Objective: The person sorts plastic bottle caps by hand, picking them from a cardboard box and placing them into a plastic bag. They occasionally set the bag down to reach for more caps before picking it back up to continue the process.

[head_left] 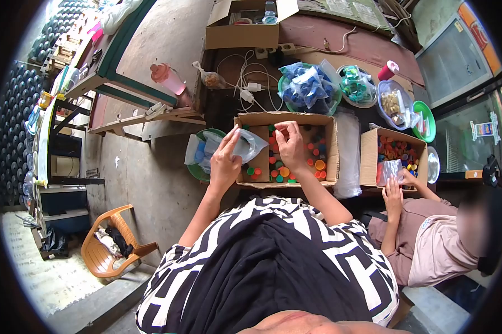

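My left hand (226,164) is closed with its fingers pressed together, pointing up, and a clear plastic bag (252,147) extends from between fingers and thumb over the box's left side. Bent inward, the fingers of my right hand (291,146) are above the middle of the cardboard box (332,150); whatever they pinch, if anything, is hidden. Loose red, orange and green bottle caps (285,171) lie on the box floor below. Beside my left hand, a green basin (198,171) contains plastic bags with blue contents.
A co-worker's hands (393,189) hold a clear bag at another box (368,158) of caps. Basins of bagged caps (310,86) stand beyond, near white cables (251,89). Plastic sheeting (348,156) lies between the boxes. A brown chair (109,264) stands lower left.
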`<state>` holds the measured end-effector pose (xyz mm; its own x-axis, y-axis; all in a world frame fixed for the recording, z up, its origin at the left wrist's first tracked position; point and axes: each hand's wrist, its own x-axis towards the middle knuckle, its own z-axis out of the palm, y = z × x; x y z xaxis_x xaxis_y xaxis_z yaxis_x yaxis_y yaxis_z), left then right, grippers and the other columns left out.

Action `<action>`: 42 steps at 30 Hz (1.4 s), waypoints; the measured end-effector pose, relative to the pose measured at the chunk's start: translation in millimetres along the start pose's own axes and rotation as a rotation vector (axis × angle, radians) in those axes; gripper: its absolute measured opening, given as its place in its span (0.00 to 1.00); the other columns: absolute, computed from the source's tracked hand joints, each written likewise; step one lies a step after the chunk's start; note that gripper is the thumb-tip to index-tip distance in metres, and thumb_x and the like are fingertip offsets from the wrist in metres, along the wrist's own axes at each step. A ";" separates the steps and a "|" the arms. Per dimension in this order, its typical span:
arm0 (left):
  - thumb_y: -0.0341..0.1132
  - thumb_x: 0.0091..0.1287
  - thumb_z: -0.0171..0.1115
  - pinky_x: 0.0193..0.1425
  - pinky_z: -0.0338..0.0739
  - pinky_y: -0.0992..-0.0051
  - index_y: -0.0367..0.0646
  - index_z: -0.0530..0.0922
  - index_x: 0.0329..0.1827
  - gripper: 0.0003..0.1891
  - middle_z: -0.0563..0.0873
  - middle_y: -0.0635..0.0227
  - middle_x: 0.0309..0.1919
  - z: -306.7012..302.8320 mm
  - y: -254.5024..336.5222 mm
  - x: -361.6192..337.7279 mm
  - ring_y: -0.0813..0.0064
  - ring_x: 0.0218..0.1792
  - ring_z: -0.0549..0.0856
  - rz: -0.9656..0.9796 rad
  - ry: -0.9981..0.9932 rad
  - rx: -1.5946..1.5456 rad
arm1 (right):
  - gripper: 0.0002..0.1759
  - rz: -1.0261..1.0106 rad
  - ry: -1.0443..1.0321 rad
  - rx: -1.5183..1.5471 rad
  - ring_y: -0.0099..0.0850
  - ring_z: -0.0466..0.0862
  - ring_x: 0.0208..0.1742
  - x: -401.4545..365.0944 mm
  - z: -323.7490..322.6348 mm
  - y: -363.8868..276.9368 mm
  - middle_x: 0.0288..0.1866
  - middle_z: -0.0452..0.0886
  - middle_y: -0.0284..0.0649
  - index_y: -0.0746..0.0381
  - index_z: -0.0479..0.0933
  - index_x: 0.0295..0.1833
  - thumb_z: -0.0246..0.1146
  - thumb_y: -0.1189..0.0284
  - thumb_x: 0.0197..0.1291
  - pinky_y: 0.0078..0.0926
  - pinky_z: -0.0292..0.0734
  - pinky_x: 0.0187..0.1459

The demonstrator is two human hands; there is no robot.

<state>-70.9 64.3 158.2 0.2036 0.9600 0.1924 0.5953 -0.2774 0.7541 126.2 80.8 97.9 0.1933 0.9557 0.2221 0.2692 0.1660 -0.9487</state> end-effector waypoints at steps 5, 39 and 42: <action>0.16 0.49 0.52 0.42 0.81 0.73 0.40 0.74 0.65 0.34 0.75 0.66 0.67 -6.2 5.8 -5.8 0.63 0.53 0.85 -0.062 0.072 -0.035 | 0.10 0.146 -0.690 -0.415 0.45 0.80 0.50 -40.0 27.9 105.4 0.45 0.79 0.46 0.62 0.80 0.43 0.61 0.73 0.55 0.39 0.75 0.54; 0.18 0.50 0.53 0.48 0.83 0.66 0.44 0.71 0.68 0.36 0.72 0.69 0.70 -4.3 -8.5 31.5 0.58 0.54 0.83 0.158 -0.094 0.044 | 0.08 -0.277 0.084 0.002 0.37 0.79 0.52 14.6 2.8 -41.0 0.50 0.78 0.43 0.62 0.76 0.44 0.59 0.82 0.59 0.32 0.74 0.54; 0.17 0.50 0.52 0.46 0.82 0.68 0.44 0.71 0.67 0.35 0.73 0.69 0.69 -13.5 -9.9 35.6 0.59 0.54 0.83 0.125 -0.089 0.014 | 0.06 0.046 0.189 -0.085 0.39 0.79 0.45 13.8 10.4 27.1 0.44 0.77 0.44 0.65 0.75 0.42 0.57 0.81 0.60 0.33 0.75 0.50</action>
<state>-80.0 101.7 166.1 0.3451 0.9106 0.2274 0.5712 -0.3960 0.7190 126.3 101.1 72.9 0.3788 0.8978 0.2246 0.3327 0.0944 -0.9383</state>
